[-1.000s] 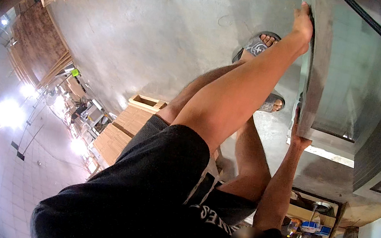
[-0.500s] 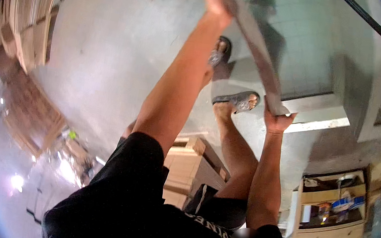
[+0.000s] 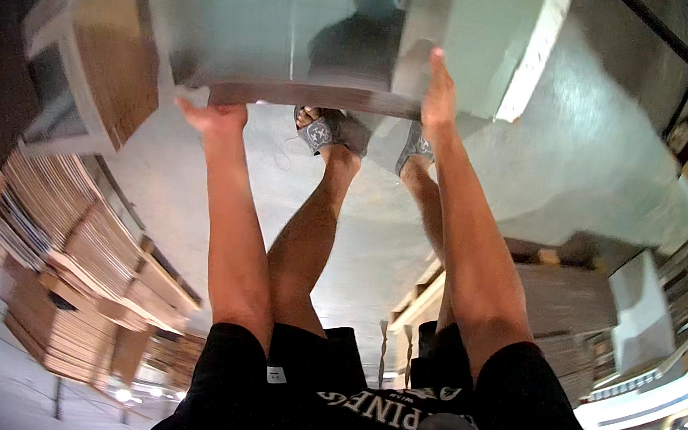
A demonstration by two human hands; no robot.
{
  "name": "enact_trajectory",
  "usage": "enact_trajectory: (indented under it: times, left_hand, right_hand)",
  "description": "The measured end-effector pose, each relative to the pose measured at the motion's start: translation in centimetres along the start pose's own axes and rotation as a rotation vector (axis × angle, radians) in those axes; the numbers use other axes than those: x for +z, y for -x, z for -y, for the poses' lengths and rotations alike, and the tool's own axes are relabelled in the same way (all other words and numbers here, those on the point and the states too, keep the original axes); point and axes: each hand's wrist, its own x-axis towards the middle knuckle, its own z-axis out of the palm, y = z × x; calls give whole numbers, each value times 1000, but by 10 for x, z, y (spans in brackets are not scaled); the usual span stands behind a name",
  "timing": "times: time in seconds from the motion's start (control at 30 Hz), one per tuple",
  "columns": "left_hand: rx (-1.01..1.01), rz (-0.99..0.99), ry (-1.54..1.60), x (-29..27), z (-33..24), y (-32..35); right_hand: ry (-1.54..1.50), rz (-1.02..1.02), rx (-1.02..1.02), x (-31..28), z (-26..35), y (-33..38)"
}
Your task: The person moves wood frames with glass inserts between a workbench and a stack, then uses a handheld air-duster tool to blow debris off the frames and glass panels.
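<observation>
In front of me is a long brown board, its narrow side toward me, running crosswise between my hands. My left hand grips its left end, the thumb pointing outward and the other fingers partly hidden by the board. At the right end, my right hand presses its palm to the board with a finger or thumb pointing up. Just beyond lies a glossy greenish surface with a dark head-and-shoulders reflection or shadow on it; whether it belongs to the board I cannot tell.
Stacked wooden panels stand at the lower left. A brown panel leans at the upper left. On the right are another brown stack and a white sheet. My sandalled feet are on the grey floor below the board.
I have turned, so the surroundings have swung round. The board went from slanting at the upper right to lying nearly level in front of me. Both hands stay at its ends.
</observation>
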Motion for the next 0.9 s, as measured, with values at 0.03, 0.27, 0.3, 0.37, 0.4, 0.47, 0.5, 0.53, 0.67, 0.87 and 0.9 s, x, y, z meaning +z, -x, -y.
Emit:
enact_trajectory:
  times: [0.03, 0.27, 0.3, 0.37, 0.4, 0.47, 0.5, 0.53, 0.67, 0.87, 0.9]
  left_hand:
    - [32, 12, 1, -9, -3, -8]
    - [32, 300, -233, -39, 31, -2]
    - [-18, 265, -264, -31, 45, 10]
    - [-117, 183, -320, -8, 69, 42]
    - [-124, 137, -292, -2, 70, 46]
    - [-140, 45, -224, 9, 72, 52]
    - [-148, 78, -186, 8, 72, 54]
    - [-144, 98, -177, 11, 75, 52]
    - [-149, 91, -129, -13, 70, 48]
    - [-249, 41, -36, -59, 63, -21]
    - [-255, 25, -8, -59, 63, -33]
  right_hand:
    - [14, 14, 14, -1, 5, -2]
    - [-159, 49, -78, 11, -1, 16]
    - [-290, 12, 89, 8, -8, 20]
    - [-546, -55, 429, 0, -26, 30]
    - [-781, -65, 508, 0, -40, 30]
    - [-1247, -76, 653, 6, -71, 26]
    - [-1425, 45, 502, 9, -75, 23]
    - [-1432, 41, 480, 8, -79, 15]
    - [-1366, -155, 573, 10, -80, 22]
    - [-1506, -203, 522, 20, -80, 14]
    - [-1527, -217, 546, 23, -78, 9]
